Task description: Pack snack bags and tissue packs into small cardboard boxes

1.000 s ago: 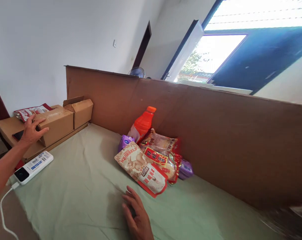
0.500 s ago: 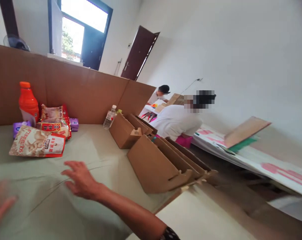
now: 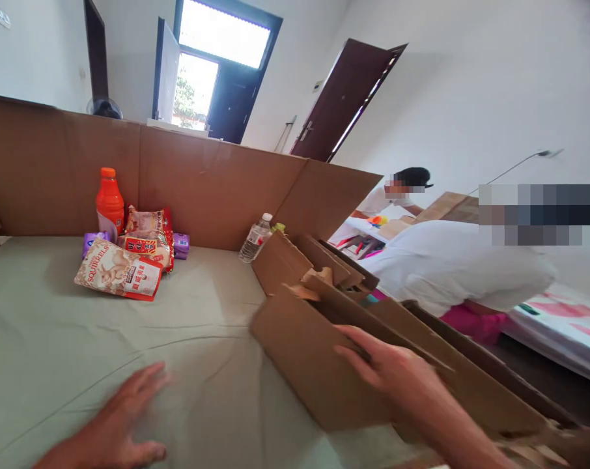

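My right hand (image 3: 385, 365) grips the upper edge of a brown cardboard box (image 3: 305, 352), the thumb on its outer face and the fingers partly hidden over the rim. Low over the greenish cloth (image 3: 197, 391), my left hand (image 3: 124, 410) is open with its fingers apart, slightly blurred, holding nothing. Behind the left hand lies a nut pouch (image 3: 116, 270) with squirrel print. Several red snack packets (image 3: 146, 244), purple packs (image 3: 181, 245) and an orange bottle (image 3: 110, 198) cluster behind that pouch. A clear water bottle (image 3: 256, 238) leans near a second cardboard box (image 3: 280, 260).
A tall cardboard wall (image 3: 202, 176) borders the far side of the cloth. To the right, a person in a white shirt (image 3: 436, 267) bends close to the boxes. Another person in a black cap (image 3: 412, 179) is further back. Open doors (image 3: 338, 98) stand behind.
My right hand has moved right from above the cloth onto the cardboard box. My left hand has come further into view. The view has shifted, so the table items appear further right.
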Action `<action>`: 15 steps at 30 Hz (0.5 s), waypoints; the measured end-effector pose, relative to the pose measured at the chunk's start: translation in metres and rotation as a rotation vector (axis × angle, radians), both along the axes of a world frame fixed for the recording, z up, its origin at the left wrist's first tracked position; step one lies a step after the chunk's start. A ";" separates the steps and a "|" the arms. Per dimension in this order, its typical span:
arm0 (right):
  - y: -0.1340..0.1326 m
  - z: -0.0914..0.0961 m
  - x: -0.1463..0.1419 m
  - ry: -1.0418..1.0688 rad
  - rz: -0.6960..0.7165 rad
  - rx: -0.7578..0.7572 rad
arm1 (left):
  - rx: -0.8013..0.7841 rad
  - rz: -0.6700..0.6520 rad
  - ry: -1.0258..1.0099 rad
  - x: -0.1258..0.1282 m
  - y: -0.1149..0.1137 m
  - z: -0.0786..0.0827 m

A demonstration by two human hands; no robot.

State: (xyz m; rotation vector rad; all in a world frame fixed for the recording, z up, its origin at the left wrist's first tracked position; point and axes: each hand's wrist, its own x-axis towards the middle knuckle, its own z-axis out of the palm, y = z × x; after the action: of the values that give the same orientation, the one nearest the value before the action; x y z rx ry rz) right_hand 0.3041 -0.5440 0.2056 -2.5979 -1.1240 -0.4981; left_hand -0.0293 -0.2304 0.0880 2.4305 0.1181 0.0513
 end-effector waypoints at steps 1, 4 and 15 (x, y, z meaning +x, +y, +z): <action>0.016 0.004 -0.017 -0.002 0.137 0.009 | -0.010 0.075 -0.019 -0.003 0.008 0.010; 0.073 0.019 -0.079 -0.010 0.546 0.037 | -0.023 0.205 -0.155 -0.013 0.033 0.035; 0.148 0.048 -0.168 0.098 1.023 -0.079 | -0.214 0.348 -0.316 -0.061 0.053 0.046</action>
State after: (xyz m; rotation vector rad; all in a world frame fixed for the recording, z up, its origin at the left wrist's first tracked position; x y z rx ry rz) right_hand 0.1361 -0.3960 0.2532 -1.7000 -2.1867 -0.0776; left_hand -0.0900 -0.1776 0.1340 2.1331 0.3807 0.5477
